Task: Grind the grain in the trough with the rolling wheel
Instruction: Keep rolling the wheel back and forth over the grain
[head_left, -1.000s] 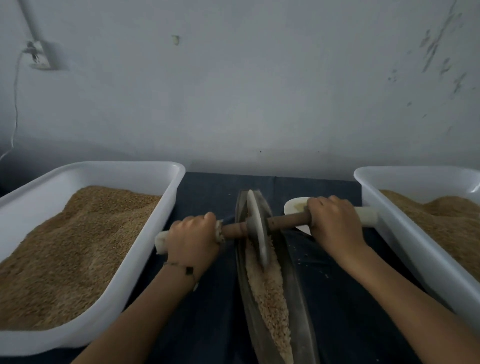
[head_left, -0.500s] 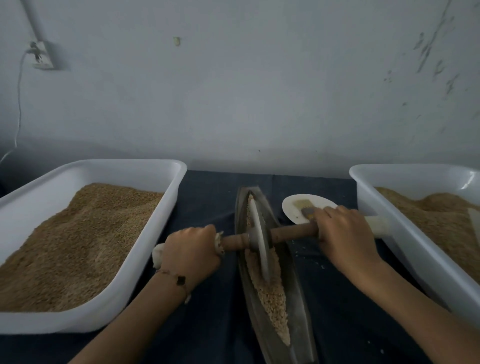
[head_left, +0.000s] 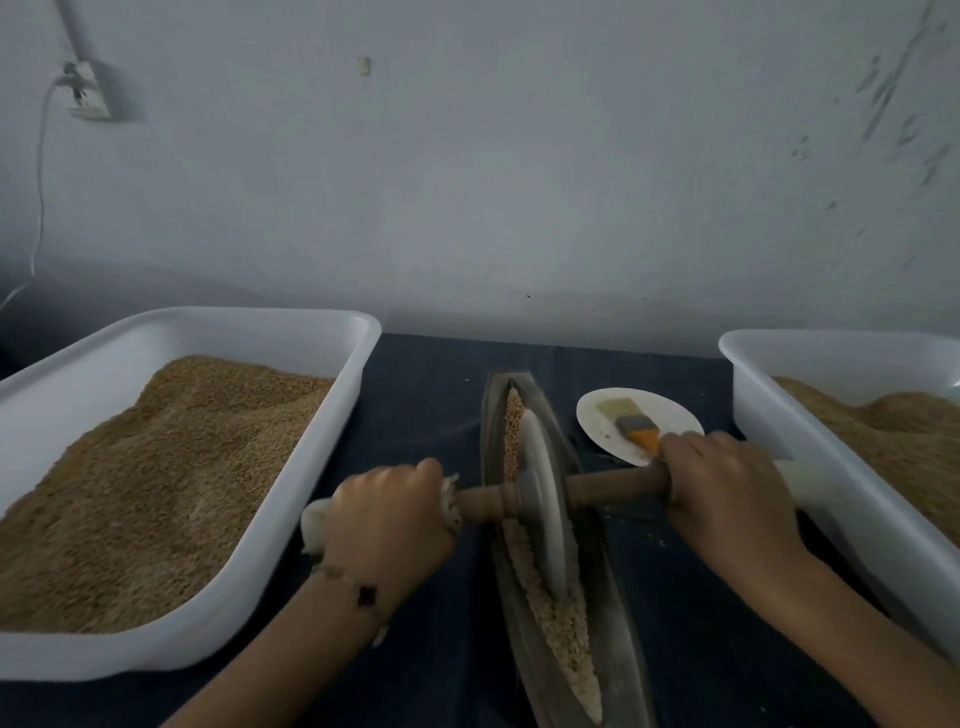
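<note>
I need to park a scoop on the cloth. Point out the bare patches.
Bare blue cloth lies between the left grain tub and the trough, ahead of the left hand. Right of the trough it is crowded: plate with brush, right hand, right tub.

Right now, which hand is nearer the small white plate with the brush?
Right. The right hand grips the axle handle right at the plate's near edge, over the brush handle; the left hand grips the opposite handle, across the trough.
</note>
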